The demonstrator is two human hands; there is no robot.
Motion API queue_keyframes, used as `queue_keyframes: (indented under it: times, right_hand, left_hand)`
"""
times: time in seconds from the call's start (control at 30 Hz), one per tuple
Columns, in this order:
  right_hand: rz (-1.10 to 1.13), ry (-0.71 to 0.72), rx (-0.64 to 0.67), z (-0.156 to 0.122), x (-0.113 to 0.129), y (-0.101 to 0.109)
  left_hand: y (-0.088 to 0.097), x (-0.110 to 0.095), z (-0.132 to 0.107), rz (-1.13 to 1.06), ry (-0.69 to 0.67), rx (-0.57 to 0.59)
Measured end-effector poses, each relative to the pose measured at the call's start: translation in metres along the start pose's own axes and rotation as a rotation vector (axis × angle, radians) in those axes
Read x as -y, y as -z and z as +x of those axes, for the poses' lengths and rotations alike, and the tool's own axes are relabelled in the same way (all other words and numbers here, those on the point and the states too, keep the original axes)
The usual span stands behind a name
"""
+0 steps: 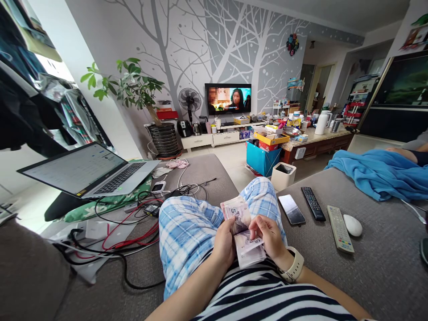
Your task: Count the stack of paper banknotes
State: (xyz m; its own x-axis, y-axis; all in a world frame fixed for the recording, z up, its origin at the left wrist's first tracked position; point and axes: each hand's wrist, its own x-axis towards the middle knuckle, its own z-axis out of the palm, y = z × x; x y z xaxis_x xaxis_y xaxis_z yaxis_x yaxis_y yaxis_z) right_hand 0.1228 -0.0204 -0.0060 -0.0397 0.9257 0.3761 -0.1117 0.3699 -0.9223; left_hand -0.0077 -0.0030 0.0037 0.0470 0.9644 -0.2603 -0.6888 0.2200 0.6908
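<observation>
In my lap, a stack of purple-grey banknotes (pixel 241 215) marked with a 5 is gripped by my left hand (pixel 224 240), its thumb pressed on the face of the notes. The near part of the stack is folded down toward my body. My right hand (pixel 270 236), with a pale watch (pixel 294 265) on its wrist, is at the right edge of the notes. Its thumb and fingers are bent together over the lower notes and touch them. How many notes there are I cannot tell.
On the sofa to my right lie a phone (pixel 292 209), a black remote (pixel 313 203), a beige remote (pixel 339 228) and a white mouse (pixel 352 225). To the left are an open laptop (pixel 90 171) and tangled cables (pixel 133 243). A person lies under a blue blanket (pixel 377 171).
</observation>
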Motion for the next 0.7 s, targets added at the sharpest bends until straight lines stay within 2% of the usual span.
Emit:
queue_keyframes:
  times: [0.3, 0.43, 0.6, 0.7]
  right_hand:
    - [0.027, -0.151, 0.129, 0.005, 0.014, 0.004]
    - [-0.059, -0.169, 0.043, 0.007, 0.009, 0.005]
    - [-0.151, -0.142, -0.112, 0.009, -0.007, 0.004]
    - [-0.177, -0.138, -0.157, 0.010, -0.015, 0.005]
  left_hand:
    - [0.004, 0.001, -0.001, 0.032, -0.013, -0.017]
    - [0.005, 0.002, -0.001, 0.058, -0.041, -0.010]
    - [0.005, 0.002, -0.002, 0.062, -0.010, 0.022]
    - [0.005, 0.002, -0.004, 0.075, -0.012, 0.025]
